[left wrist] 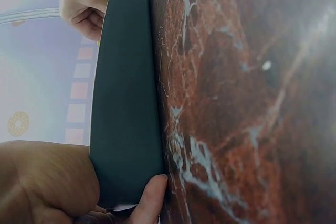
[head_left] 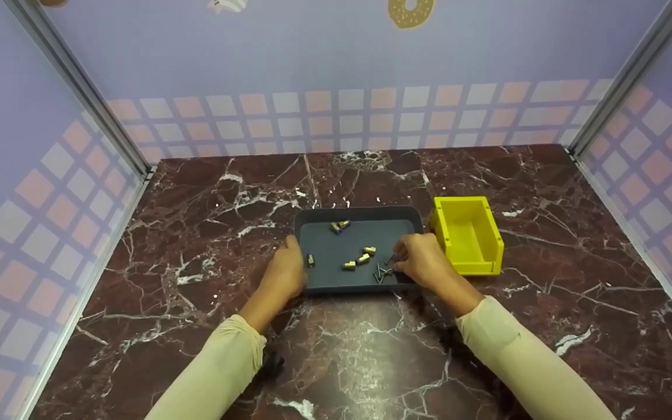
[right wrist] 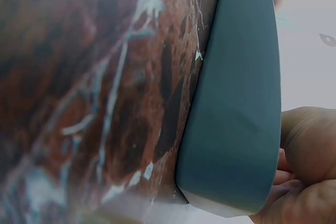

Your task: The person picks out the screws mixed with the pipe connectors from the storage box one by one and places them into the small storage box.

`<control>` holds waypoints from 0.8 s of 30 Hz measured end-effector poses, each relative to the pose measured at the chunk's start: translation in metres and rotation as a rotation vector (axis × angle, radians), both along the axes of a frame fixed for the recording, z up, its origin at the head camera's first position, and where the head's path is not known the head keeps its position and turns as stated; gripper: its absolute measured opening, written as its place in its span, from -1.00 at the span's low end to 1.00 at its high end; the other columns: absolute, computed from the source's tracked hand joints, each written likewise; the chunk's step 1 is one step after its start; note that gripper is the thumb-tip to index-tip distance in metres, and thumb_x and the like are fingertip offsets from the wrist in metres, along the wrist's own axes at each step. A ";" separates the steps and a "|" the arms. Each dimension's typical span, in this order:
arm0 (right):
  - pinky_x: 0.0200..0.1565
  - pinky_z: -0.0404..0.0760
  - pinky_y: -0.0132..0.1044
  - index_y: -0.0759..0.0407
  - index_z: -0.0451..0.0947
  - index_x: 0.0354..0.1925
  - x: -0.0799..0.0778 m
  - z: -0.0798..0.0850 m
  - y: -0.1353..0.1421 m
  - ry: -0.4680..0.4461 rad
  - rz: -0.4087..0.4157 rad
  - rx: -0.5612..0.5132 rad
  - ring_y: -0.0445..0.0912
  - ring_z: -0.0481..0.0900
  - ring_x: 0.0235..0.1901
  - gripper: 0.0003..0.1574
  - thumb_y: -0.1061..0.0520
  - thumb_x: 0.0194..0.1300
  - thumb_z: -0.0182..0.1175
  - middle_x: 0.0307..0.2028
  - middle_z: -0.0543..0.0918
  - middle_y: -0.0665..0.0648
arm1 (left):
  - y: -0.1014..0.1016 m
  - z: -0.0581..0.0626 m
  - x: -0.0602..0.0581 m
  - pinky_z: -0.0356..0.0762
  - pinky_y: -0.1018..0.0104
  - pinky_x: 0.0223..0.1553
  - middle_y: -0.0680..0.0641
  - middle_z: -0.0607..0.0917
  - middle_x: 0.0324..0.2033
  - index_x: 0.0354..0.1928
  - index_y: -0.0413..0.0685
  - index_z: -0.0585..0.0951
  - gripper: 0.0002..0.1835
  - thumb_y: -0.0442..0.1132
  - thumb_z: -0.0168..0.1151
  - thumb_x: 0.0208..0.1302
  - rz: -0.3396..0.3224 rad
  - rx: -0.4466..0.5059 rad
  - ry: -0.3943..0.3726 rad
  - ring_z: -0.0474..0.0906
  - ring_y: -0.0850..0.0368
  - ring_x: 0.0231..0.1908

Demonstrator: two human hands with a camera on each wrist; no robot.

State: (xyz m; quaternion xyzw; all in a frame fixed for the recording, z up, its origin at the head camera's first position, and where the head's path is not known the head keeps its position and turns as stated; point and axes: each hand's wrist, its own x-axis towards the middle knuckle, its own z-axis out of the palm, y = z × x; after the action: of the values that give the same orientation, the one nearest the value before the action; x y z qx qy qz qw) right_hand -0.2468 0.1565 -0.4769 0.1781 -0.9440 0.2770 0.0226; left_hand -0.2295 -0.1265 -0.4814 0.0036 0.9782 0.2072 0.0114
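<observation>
A dark grey tray [head_left: 336,289] lies on the table with small brass fittings [head_left: 363,259] and several thin dark screws [head_left: 380,274] in it. Another brass fitting [head_left: 311,261] lies by its left wall, and a pair [head_left: 340,225] sits near the back. My left hand [head_left: 286,271] holds the tray's left side; in the left wrist view a digit [left wrist: 150,200] lies low against its outer wall. Over the tray's right end, my right hand [head_left: 422,258] has its fingers curled and pinches a screw [head_left: 390,259]. The tray wall partly hides these fingertips in the right wrist view.
A yellow open-front bin [head_left: 467,266] stands just right of the tray, close to my right hand. Patterned walls [head_left: 365,58] enclose the back and both sides of the marbled table [head_left: 207,233]. A small dark object [head_left: 273,363] shows beside my left sleeve.
</observation>
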 end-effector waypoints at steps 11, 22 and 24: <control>-0.22 0.76 -0.08 0.32 0.73 -0.25 0.000 0.002 0.004 -0.004 0.024 -0.017 0.04 0.81 -0.32 -0.78 0.34 0.03 0.41 -0.35 0.82 0.22 | 0.001 0.002 0.000 0.66 -0.15 -0.09 -0.49 0.62 -0.08 0.21 -0.42 0.27 -0.37 -0.53 0.22 0.05 -0.009 -0.012 0.006 0.69 -0.42 -0.13; -0.19 0.76 -0.06 0.35 0.72 -0.20 0.004 0.003 0.006 0.008 -0.024 -0.077 0.05 0.81 -0.30 -0.75 0.33 0.08 0.35 -0.31 0.82 0.23 | 0.001 0.001 0.001 0.66 -0.13 -0.07 -0.48 0.62 -0.08 0.18 -0.41 0.28 -0.39 -0.53 0.23 0.04 -0.006 -0.007 0.012 0.68 -0.41 -0.11; -0.17 0.76 -0.05 0.35 0.72 -0.19 0.004 0.005 0.008 0.007 -0.036 -0.101 0.06 0.81 -0.29 -0.74 0.33 0.08 0.34 -0.30 0.82 0.24 | 0.001 0.001 0.001 0.66 -0.13 -0.07 -0.47 0.62 -0.07 0.17 -0.41 0.28 -0.39 -0.54 0.23 0.03 -0.005 -0.001 0.014 0.68 -0.41 -0.11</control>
State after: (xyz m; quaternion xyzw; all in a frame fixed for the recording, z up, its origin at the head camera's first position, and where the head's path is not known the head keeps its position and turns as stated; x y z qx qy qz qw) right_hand -0.2424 0.1645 -0.4724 0.1607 -0.9317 0.3232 0.0397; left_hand -0.2281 -0.1251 -0.4801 0.0076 0.9784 0.2067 0.0052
